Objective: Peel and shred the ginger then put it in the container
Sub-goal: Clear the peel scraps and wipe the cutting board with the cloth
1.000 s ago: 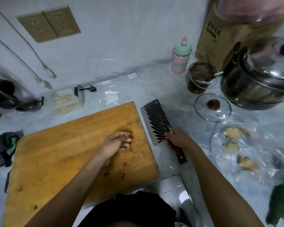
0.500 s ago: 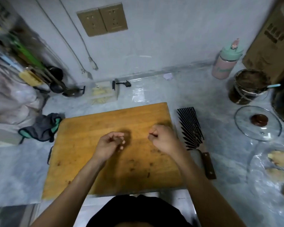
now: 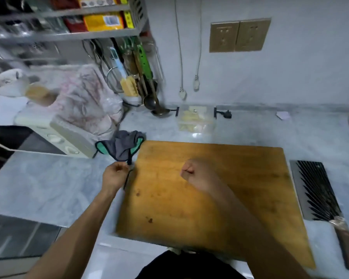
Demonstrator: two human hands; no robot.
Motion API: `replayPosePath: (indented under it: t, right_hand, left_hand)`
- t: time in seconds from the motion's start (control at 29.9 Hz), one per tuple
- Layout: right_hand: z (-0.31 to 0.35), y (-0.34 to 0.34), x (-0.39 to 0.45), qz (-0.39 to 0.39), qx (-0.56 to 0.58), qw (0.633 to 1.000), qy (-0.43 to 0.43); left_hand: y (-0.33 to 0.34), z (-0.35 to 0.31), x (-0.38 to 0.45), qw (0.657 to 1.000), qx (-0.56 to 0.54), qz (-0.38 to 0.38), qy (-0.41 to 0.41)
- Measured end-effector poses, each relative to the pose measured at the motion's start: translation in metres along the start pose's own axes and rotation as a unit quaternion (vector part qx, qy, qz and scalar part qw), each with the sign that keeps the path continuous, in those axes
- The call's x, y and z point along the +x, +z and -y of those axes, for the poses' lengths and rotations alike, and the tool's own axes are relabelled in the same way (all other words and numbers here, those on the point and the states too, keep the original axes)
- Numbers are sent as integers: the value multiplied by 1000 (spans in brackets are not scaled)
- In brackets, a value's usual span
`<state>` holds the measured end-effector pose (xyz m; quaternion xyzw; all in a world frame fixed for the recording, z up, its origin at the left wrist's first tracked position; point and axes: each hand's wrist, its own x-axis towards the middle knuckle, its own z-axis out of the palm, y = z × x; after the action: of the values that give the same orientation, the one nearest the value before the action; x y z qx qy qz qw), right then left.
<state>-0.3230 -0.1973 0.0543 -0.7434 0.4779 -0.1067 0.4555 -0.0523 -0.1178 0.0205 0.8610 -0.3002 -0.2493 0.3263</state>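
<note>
While my left hand [image 3: 114, 175] pinches something small and unclear and my right hand [image 3: 191, 171] is fisted empty over the bare wooden cutting board [image 3: 220, 198], I'd carry any ginger scraps steadily to the clear plastic container [image 3: 195, 120].

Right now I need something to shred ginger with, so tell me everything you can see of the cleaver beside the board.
The cleaver lies flat on the grey marble counter, just right of the wooden cutting board and roughly parallel to its right edge. Its broad rectangular metal blade points away from the person and carries a dark feathered pattern fanning across a silvery face. A pale metal collar joins the blade to a dark brown handle that looks wooden and runs toward the near counter edge. Neither hand touches it.
</note>
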Motion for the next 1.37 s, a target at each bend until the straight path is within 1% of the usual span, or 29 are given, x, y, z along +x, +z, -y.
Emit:
replayPosePath:
  t: [0.07,0.13,0.17,0.27,0.37,0.4,0.43,0.5,0.57,0.63,0.7,0.73,0.77,0.8,0.84,0.87,0.94,0.97,1.0,1.07,1.14,1.2,1.24,1.27,1.3,1.37]
  right_hand:
    - [18,11,9,0,-32,999,-7]
    - [30,21,16,-19,-53,998,6]
    - [35,27,19,-23,-53,998,18]
    - [45,41,28,-26,-48,998,44]
    - [49,46,30,-49,-52,995,63]
    - [49,47,29,-56,-45,995,70]
    - [48,47,28,-68,-38,994,72]
    - [43,50,28,-94,-33,992,74]
    - [45,51,27,-101,-2,992,78]
    - [54,55,28,-74,94,991,64]
    - [65,61,31,-44,202,978,32]
    - [68,68,33,-32,215,976,19]
    - [69,74,36,-32,194,980,8]
    - [66,83,39,-28,149,988,6]
    - [61,94,42,-22,85,996,17]
    - [54,105,43,-16,-4,999,34]
    - [38,125,40,-16,-177,983,56]
    - [33,133,37,-18,-227,973,42]
    - [30,140,35,-19,-251,968,13]
    - [32,155,35,-2,-263,964,-36]
    - [38,177,37,14,-281,959,-45]
    - [48,204,34,4,-289,957,-40]
    - [50,216,29,5,-284,957,-55]
    - [49,225,21,23,-278,956,-89]
    - [44,229,12,58,-269,952,-133]
    - [24,221,-6,113,-246,934,-232]
  left_hand:
    - [-6,6,30,998,23,-15,50]
    - [-5,12,62,993,54,-29,105]
    - [-3,16,81,991,74,-32,109]
    - [3,30,127,989,129,-12,71]
    - [7,28,148,977,188,64,75]
    - [5,24,148,976,186,77,83]
    - [3,21,147,979,162,81,95]
    - [-7,15,134,986,77,74,127]
    - [-24,2,106,981,-2,80,177]
    - [-36,-6,77,967,-52,126,215]
    - [-42,-6,49,946,-79,201,242]
    - [-43,0,36,936,-79,245,241]
    - [-40,6,27,928,-70,286,228]
    - [-38,16,20,924,-48,318,208]
    - [-35,30,17,923,-29,334,189]
    - [-34,46,16,926,-6,333,178]
    - [-39,71,16,942,13,297,155]
    - [-43,80,17,952,-2,273,137]
    - [-48,89,16,961,-17,248,119]
    - [-58,100,13,974,-23,209,87]
    - [-62,109,13,982,-23,170,81]
    - [-63,115,11,985,-21,149,86]
    - [-61,119,11,986,-24,141,81]
    - [-59,123,10,989,-27,129,71]
    - [-56,124,9,991,-34,118,59]
    - [-49,122,5,991,-53,112,48]
